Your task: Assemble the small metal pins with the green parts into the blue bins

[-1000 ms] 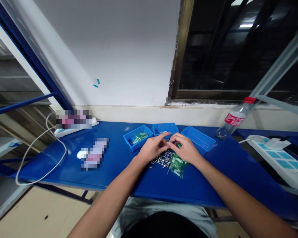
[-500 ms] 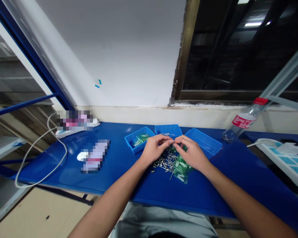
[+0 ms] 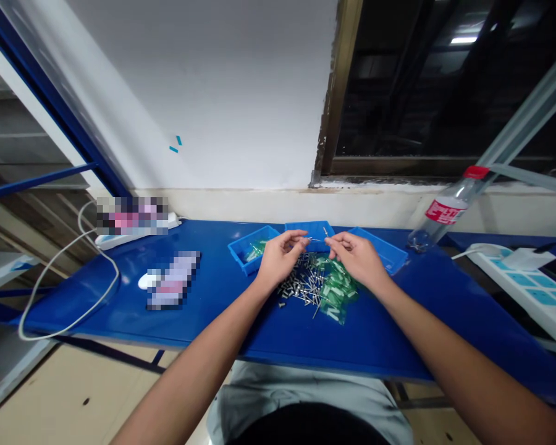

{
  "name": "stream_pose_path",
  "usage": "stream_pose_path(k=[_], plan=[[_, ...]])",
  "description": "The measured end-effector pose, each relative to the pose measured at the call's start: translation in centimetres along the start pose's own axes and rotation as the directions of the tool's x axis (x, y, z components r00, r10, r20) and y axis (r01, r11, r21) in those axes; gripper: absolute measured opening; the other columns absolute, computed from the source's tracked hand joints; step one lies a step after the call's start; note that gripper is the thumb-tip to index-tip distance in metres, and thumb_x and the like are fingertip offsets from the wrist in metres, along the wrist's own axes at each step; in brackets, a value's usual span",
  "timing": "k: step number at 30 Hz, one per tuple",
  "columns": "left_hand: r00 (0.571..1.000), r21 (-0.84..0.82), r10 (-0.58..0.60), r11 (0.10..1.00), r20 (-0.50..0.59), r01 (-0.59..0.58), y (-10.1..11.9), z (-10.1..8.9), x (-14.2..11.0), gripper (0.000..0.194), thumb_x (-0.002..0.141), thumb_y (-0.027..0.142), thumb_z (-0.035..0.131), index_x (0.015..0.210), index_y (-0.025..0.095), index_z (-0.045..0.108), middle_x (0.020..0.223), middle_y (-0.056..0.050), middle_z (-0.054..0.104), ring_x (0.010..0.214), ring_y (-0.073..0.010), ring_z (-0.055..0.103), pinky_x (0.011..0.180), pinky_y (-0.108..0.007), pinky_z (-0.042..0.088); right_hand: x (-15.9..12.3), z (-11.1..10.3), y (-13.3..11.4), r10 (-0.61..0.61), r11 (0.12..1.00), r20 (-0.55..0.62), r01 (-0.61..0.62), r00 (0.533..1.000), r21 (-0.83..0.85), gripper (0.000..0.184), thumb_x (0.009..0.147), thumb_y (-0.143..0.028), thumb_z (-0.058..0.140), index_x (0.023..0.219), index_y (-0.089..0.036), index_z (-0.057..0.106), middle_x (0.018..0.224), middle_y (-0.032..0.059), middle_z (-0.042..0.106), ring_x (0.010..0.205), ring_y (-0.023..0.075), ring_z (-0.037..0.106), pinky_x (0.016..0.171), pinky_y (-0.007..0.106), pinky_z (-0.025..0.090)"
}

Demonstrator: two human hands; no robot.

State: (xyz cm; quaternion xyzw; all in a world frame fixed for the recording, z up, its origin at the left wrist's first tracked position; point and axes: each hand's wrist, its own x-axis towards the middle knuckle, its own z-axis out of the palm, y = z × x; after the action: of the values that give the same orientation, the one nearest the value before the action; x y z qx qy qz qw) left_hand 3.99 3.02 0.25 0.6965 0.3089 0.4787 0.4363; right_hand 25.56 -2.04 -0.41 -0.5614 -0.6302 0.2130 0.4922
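Note:
My left hand [image 3: 280, 255] is closed in a pinch on a thin metal rivet [image 3: 314, 239] that points right. Close by, my right hand [image 3: 356, 254] pinches another rivet [image 3: 325, 231], which sticks up from its fingertips. Below both hands lies a pile of loose rivets [image 3: 301, 287] with long thin stems. Touching the pile on its right are small green clear packets [image 3: 338, 287] with white pieces in them. Behind the hands stand three blue bins: the left bin [image 3: 244, 267] holds green packets, the middle bin [image 3: 301, 227] and the right bin [image 3: 398, 258] are partly hidden.
On the blue table [image 3: 213, 334] a blurred-out flat object [image 3: 173, 281] lies left, beside a white round item [image 3: 148, 280]. A white cable [image 3: 69, 327] loops at the far left. A plastic bottle [image 3: 446, 211] leans at the right, near a power strip [image 3: 532, 287].
My hands have drawn slightly apart from touching fingertips, and a rivet now shows at each. The whole view has shifted slightly.

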Motion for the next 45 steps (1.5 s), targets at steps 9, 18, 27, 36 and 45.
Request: stream_pose_path(k=[9,18,27,36,45], plan=[[0.999,-0.021,0.0,1.0,-0.052,-0.001,0.6,-0.2,-0.3,0.029,0.098,0.036,0.065,0.117,0.015,0.073,0.099,-0.01,0.08,0.081,-0.0173,0.074,0.076,-0.028,0.058,0.0,0.3,-0.6,-0.294,0.819,0.161,0.335,0.942,-0.465,0.03,0.096,-0.052,0.067,0.084,-0.025,0.072,0.08,0.0048,0.076,0.077,0.0235,0.068,0.069,0.035,0.05],[0.999,0.045,0.024,0.999,-0.03,-0.023,0.1,-0.2,-0.3,0.028,0.098,0.036,0.064,0.114,0.016,0.074,0.096,-0.008,0.08,0.079,-0.018,0.074,0.077,-0.03,0.06,-0.6,0.3,0.1,-0.378,0.687,0.409,0.548,0.831,-0.477,0.012,0.096,-0.028,0.064,0.092,-0.024,0.075,0.093,0.0069,0.077,0.097,0.028,0.067,0.091,0.044,0.054],[0.974,0.224,0.195,0.95,0.114,-0.217,0.3,0.0,-0.5,0.024,0.096,0.032,0.069,0.116,0.019,0.073,0.113,-0.011,0.075,0.1,-0.0221,0.074,0.087,-0.038,0.063,-0.8,0.4,-0.7,-0.261,0.918,-0.085,0.22,0.962,-0.33,0.011,0.094,-0.032,0.062,0.09,-0.024,0.068,0.085,0.0044,0.075,0.077,0.0233,0.07,0.073,0.037,0.055],[0.982,-0.064,0.102,0.994,0.157,-0.093,-0.5,0.4,-0.4,0.046,0.096,0.033,0.07,0.138,0.017,0.058,0.105,-0.011,0.074,0.093,-0.0193,0.072,0.09,-0.038,0.061,-0.7,1.1,-0.9,0.017,0.936,-0.043,-0.001,0.999,0.352,0.035,0.087,-0.055,0.074,0.095,-0.023,0.06,0.08,0.0024,0.073,0.07,0.0192,0.072,0.067,0.033,0.059],[0.992,-0.109,0.07,0.992,0.109,-0.058,-0.6,0.4,-0.2,0.042,0.093,0.032,0.073,0.129,0.016,0.062,0.099,-0.009,0.072,0.091,-0.0173,0.07,0.087,-0.032,0.057,-0.5,1.6,-0.2,0.077,0.898,0.092,-0.109,0.993,0.426,0.055,0.072,-0.054,0.088,0.106,-0.024,0.056,0.089,0.0041,0.075,0.078,0.0232,0.076,0.079,0.042,0.066]])
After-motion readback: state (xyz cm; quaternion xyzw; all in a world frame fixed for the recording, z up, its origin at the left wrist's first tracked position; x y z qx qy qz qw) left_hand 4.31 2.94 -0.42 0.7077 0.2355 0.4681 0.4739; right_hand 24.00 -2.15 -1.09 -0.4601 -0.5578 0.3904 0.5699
